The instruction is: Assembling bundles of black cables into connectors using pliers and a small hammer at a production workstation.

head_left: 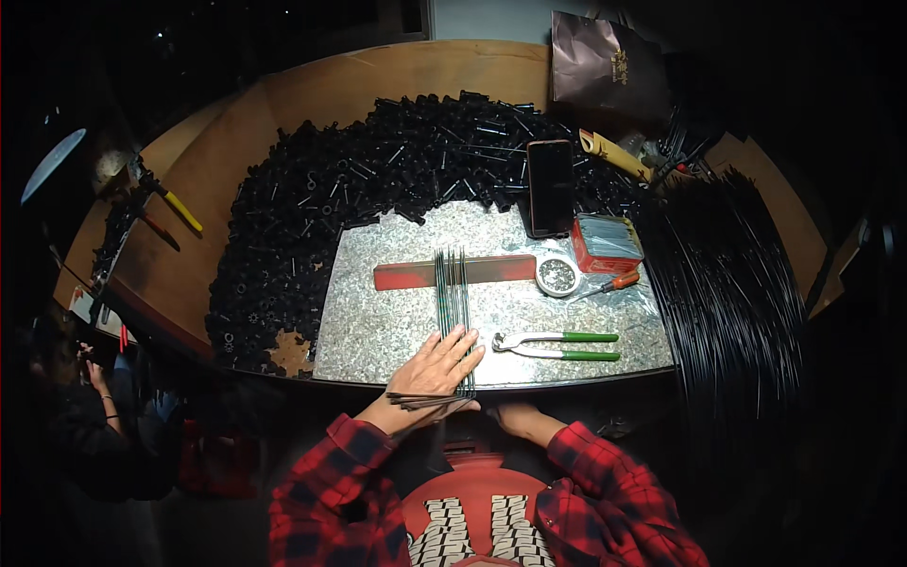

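My left hand (pixel 436 367) lies palm down at the front edge of the grey speckled slab (pixel 378 331), fingers stretched over several thin dark metal rods (pixel 452 302). The rods run away from me across a long red bar (pixel 501 268). Their near ends bend sharply to the left and lie across my left wrist. My right hand (pixel 515 417) is low, at the table's front edge; its fingers are in shadow and mostly hidden. Close by on the slab lie end-cutting pincers (pixel 567 346) with green handles.
A large heap of small black parts (pixel 274 208) surrounds the slab's back and left. Also there: a phone (pixel 550 189), a round white dish of small bits (pixel 557 275), a red box (pixel 609 248), a screwdriver (pixel 619 282). Long black rods (pixel 727 283) overhang the right edge.
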Demonstrator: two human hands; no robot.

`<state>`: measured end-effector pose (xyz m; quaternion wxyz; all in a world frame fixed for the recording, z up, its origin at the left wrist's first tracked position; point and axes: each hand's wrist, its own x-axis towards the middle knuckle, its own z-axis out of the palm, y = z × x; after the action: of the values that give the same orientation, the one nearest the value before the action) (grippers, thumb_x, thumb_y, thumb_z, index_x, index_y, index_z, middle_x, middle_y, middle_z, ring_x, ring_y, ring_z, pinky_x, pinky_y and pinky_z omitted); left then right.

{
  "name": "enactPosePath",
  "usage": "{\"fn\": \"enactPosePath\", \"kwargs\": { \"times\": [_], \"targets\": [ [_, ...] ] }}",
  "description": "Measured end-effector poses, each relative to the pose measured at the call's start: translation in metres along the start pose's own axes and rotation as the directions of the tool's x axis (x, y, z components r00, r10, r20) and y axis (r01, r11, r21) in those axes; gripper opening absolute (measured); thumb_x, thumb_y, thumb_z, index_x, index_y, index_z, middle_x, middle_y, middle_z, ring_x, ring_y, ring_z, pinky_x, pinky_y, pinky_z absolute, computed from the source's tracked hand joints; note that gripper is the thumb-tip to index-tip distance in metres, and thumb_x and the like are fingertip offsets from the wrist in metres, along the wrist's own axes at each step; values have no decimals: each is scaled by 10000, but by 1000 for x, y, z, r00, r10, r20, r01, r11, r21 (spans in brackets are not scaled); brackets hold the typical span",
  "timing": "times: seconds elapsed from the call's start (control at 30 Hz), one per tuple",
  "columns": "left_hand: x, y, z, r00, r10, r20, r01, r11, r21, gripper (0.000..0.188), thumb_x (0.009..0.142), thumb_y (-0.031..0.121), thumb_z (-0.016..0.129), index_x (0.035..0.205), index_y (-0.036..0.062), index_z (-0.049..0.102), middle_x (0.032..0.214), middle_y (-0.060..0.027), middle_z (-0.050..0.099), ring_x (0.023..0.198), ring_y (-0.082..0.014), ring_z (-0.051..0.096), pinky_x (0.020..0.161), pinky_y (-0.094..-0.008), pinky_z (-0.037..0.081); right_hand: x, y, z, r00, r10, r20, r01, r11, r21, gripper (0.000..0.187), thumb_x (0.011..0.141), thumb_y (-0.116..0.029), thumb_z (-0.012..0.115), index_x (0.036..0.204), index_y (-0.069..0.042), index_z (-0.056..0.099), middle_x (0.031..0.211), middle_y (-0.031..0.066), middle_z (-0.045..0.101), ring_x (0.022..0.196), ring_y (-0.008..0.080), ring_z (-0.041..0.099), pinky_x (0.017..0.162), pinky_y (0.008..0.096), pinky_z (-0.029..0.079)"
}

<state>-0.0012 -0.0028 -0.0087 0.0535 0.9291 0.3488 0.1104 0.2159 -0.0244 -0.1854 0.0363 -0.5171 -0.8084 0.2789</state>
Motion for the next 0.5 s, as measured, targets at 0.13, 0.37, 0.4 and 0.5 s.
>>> {"fn": "enactPosePath", "kwargs": {
  "times": [0.13, 0.37, 0.4, 0.5],
  "targets": [
    [0, 0, 0, 999, 34, -10, -34, 998, 49, 782, 795, 525, 618, 1390, 68, 395, 1455, -150, 353, 1374, -312, 286, 1109, -499, 235, -26, -32, -53, 953, 53, 300, -32, 997, -73, 400, 927, -344, 519, 1007, 37, 610, 989, 259, 635, 939, 413, 615, 824, 475, 486],
    [4, 2, -5, 998, -35, -49, 42, 986, 162, 857, 722, 495, 708, 1400, 78, 388, 1447, -196, 340, 1360, -386, 283, 1101, -499, 257, -62, -62, -140, 947, -276, 164, 255, 957, 141, 374, 905, -342, 559, 993, 6, 665, 919, 239, 652, 882, 397, 621, 814, 453, 480],
    [3, 0, -4, 998, -36, -57, 42, 993, 106, 858, 713, 496, 709, 1392, 73, 396, 1449, -207, 333, 1360, -391, 285, 1105, -492, 255, -71, -82, -176, 950, -255, 183, 227, 961, 158, 353, 899, -333, 571, 973, -2, 671, 906, 230, 657, 874, 386, 627, 794, 443, 486],
    [3, -3, -5, 999, -33, -36, 34, 998, 54, 882, 704, 497, 715, 1385, 40, 389, 1453, -221, 317, 1369, -384, 275, 1119, -453, 254, -72, -89, -249, 962, -265, 60, 255, 957, 140, 185, 880, -160, 611, 976, -10, 658, 860, 184, 670, 799, 313, 659, 720, 369, 510]
  ]
}}
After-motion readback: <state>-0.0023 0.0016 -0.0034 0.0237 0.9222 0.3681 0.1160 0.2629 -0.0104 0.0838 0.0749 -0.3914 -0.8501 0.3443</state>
